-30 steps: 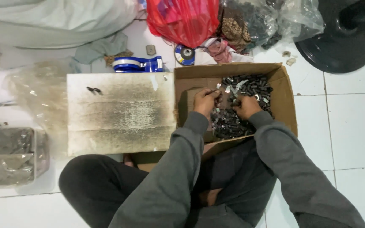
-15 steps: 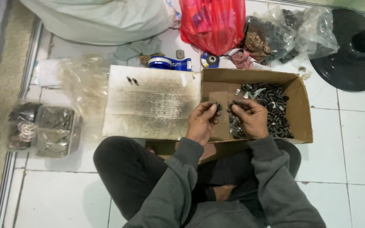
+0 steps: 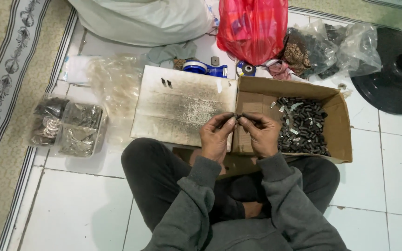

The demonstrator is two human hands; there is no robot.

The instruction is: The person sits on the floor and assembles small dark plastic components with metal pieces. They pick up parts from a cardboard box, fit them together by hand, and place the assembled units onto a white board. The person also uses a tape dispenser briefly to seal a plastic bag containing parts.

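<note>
A small dark metal piece [image 3: 237, 115] is pinched between the fingertips of the left hand [image 3: 216, 137] and the right hand [image 3: 259, 135], both closed on it, above the edge of the open brown cardboard box [image 3: 338, 128]. Just right of the right hand lies the heap of small grey metal parts [image 3: 303, 125]. A firm, steady fingertip grip is probably needed, with the piece kept over the box so that a dropped one is caught.

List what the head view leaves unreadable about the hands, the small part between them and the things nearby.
- Small dark part: too small; the fingertips of the left hand and right hand cover most of it.
- Cardboard box: its near edge is hidden by the arms.
- Red bag: cut off by the top edge.
- Black round base: cut off by the right edge.
</note>
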